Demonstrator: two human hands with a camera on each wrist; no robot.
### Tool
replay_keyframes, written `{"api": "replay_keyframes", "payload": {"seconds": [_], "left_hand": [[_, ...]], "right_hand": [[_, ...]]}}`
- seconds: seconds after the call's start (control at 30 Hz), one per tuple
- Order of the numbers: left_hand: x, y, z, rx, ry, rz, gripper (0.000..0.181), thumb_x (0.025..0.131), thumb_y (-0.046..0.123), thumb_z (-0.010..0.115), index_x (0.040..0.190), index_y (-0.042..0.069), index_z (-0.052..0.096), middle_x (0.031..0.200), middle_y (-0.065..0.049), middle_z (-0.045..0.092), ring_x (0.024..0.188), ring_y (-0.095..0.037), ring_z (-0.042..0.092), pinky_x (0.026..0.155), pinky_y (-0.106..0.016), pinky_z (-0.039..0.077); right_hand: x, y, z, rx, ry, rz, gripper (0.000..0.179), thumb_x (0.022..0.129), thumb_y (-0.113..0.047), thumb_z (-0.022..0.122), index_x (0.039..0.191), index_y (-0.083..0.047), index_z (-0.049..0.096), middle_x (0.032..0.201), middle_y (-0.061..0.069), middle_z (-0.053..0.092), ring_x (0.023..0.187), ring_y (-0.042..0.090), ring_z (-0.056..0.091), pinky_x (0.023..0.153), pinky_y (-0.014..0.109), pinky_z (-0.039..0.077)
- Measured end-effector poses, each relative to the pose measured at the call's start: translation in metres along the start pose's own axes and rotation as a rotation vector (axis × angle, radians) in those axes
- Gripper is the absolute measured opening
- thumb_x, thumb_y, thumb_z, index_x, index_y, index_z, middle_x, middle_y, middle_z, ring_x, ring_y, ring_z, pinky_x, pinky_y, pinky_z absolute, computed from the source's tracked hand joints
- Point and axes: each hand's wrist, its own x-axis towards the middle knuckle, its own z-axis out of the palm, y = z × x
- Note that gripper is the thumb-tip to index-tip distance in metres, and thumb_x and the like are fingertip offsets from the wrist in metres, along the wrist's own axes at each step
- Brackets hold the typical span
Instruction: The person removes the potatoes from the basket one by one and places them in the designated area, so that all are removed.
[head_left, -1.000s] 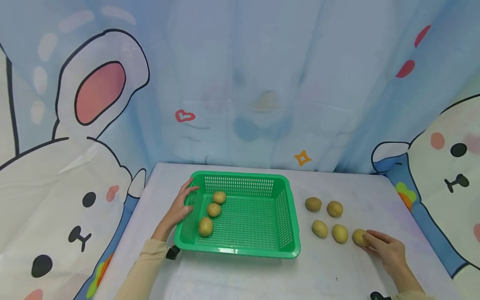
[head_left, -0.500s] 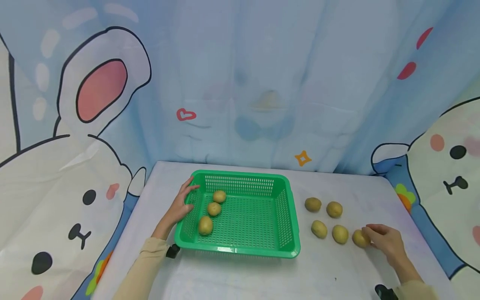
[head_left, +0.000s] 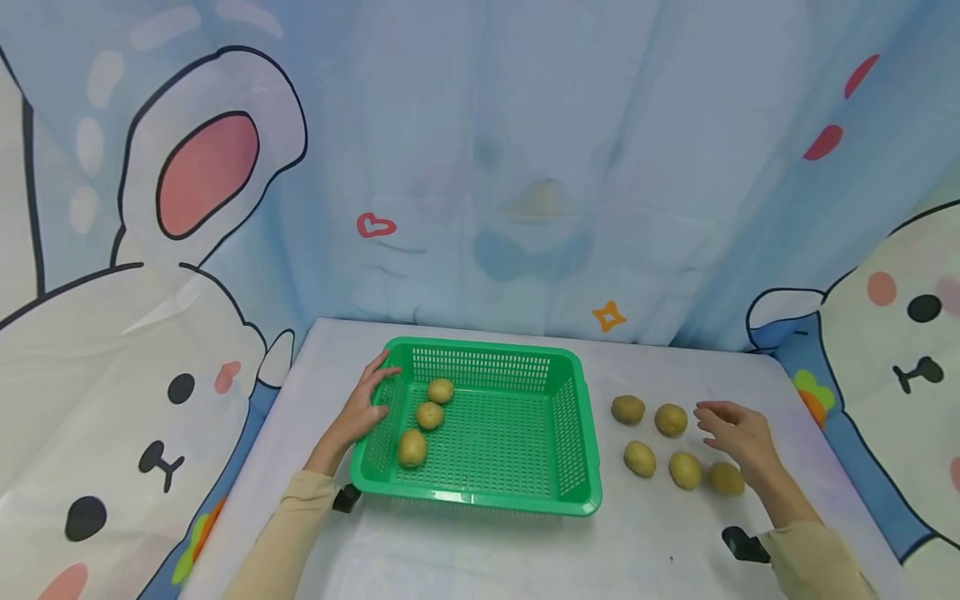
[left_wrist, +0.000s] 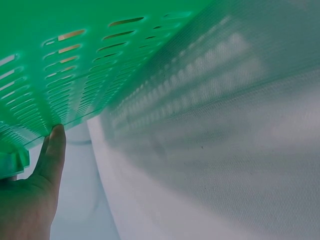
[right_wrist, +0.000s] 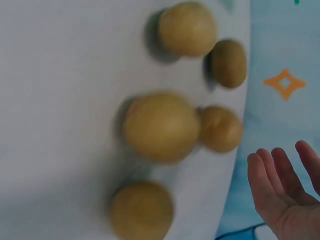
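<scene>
1. Head view: a green basket with slotted walls stands on the left and middle of a white table, its long side running across.
2. The left hand grips the basket at its left rim, with fingertips hooked over the edge. The left wrist view shows a finger against the slotted outer wall.
3. Three potatoes lie toward the left inside the basket: a far basket potato, a middle basket potato close beside it, and a near basket potato set a little apart.
4. Five more rest on the table to the right of the basket. The back row has a rear left potato and a rear right potato; the front row has a front left potato, a front middle potato and a front right potato.
5. The right hand is raised just right of the rear right potato, fingers loosely bent and parted, holding nothing. Its wrist camera sees the five table potatoes blurred.
6. Both arms wear beige sleeves, each with a black device at the wrist.
7. Behind the table hangs a blue cloth printed with pale cartoon animals, a heart outline and an orange star.
</scene>
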Motion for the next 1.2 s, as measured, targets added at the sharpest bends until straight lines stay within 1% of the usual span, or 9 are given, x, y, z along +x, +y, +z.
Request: {"api": "replay_keyframes", "payload": {"seconds": [0.13,0.23,0.37,0.57,0.8,0.97,1.07,1.17,1.2], "left_hand": [[0.000,0.000,0.001,0.009,0.008,-0.003,0.067,0.070,-0.019,0.046,0.137,-0.013,0.047,0.160,-0.028,0.012,0.147,-0.047,0.005,0.107,-0.067,0.022],[0.001,0.001,0.000,0.014,0.012,-0.004,0.067,0.070,-0.019,0.047,0.136,-0.013,0.048,0.160,-0.028,0.012,0.147,-0.047,0.006,0.107,-0.067,0.022],[0.001,0.002,0.000,0.015,0.011,0.003,0.067,0.070,-0.019,0.046,0.137,-0.013,0.047,0.160,-0.029,0.012,0.147,-0.048,0.005,0.107,-0.067,0.023],[-0.001,0.004,0.000,0.015,0.007,0.035,0.066,0.070,-0.021,0.045,0.135,-0.015,0.046,0.158,-0.032,0.012,0.146,-0.051,0.006,0.105,-0.067,0.024],[-0.001,-0.001,0.002,0.013,0.017,0.036,0.067,0.068,-0.021,0.045,0.135,-0.016,0.046,0.158,-0.032,0.011,0.145,-0.051,0.005,0.103,-0.067,0.025],[0.004,-0.026,0.006,0.014,0.035,0.039,0.070,0.068,-0.021,0.045,0.137,-0.014,0.046,0.161,-0.026,0.011,0.147,-0.047,0.004,0.104,-0.066,0.024],[0.006,-0.041,0.006,0.030,0.033,0.037,0.071,0.068,-0.019,0.046,0.139,-0.010,0.047,0.162,-0.020,0.011,0.149,-0.043,0.004,0.105,-0.065,0.024],[0.008,-0.046,0.005,0.032,0.022,0.036,0.071,0.069,-0.017,0.046,0.139,-0.009,0.047,0.163,-0.017,0.011,0.149,-0.041,0.004,0.104,-0.064,0.025],[0.006,-0.040,0.004,0.028,0.021,0.037,0.071,0.069,-0.018,0.046,0.139,-0.010,0.047,0.163,-0.020,0.011,0.149,-0.043,0.004,0.103,-0.064,0.026]], "right_hand": [[0.003,-0.029,0.015,0.016,-0.085,-0.042,0.071,0.101,-0.048,0.042,0.146,0.007,0.037,0.143,0.033,0.041,0.126,0.047,0.048,0.091,0.044,0.052],[0.004,-0.053,0.029,0.079,-0.152,-0.049,0.069,0.102,-0.046,0.042,0.148,0.005,0.035,0.146,0.032,0.040,0.129,0.046,0.047,0.096,0.049,0.047],[0.006,-0.084,0.050,0.216,-0.214,-0.054,0.065,0.102,-0.040,0.048,0.148,0.004,0.035,0.147,0.030,0.040,0.131,0.042,0.047,0.098,0.049,0.045],[0.003,-0.121,0.088,0.350,-0.303,-0.116,0.057,0.101,-0.027,0.053,0.145,0.007,0.039,0.143,0.032,0.044,0.128,0.044,0.050,0.094,0.046,0.049],[0.000,-0.151,0.145,0.347,-0.370,-0.189,0.043,0.100,-0.018,0.055,0.136,0.004,0.052,0.137,0.028,0.051,0.120,0.042,0.057,0.092,0.048,0.050],[-0.008,-0.166,0.187,0.308,-0.416,-0.232,0.037,0.096,-0.014,0.062,0.129,0.004,0.059,0.125,0.026,0.061,0.109,0.040,0.064,0.084,0.046,0.054],[-0.011,-0.174,0.208,0.295,-0.454,-0.246,0.037,0.095,-0.013,0.064,0.128,0.004,0.060,0.121,0.025,0.063,0.110,0.042,0.063,0.085,0.048,0.054],[-0.014,-0.184,0.226,0.296,-0.484,-0.241,0.037,0.094,-0.012,0.065,0.126,0.004,0.061,0.120,0.025,0.063,0.110,0.045,0.061,0.085,0.050,0.053],[-0.014,-0.187,0.232,0.292,-0.492,-0.238,0.037,0.094,-0.011,0.064,0.127,0.004,0.061,0.121,0.025,0.063,0.111,0.046,0.061,0.084,0.050,0.053]]}}
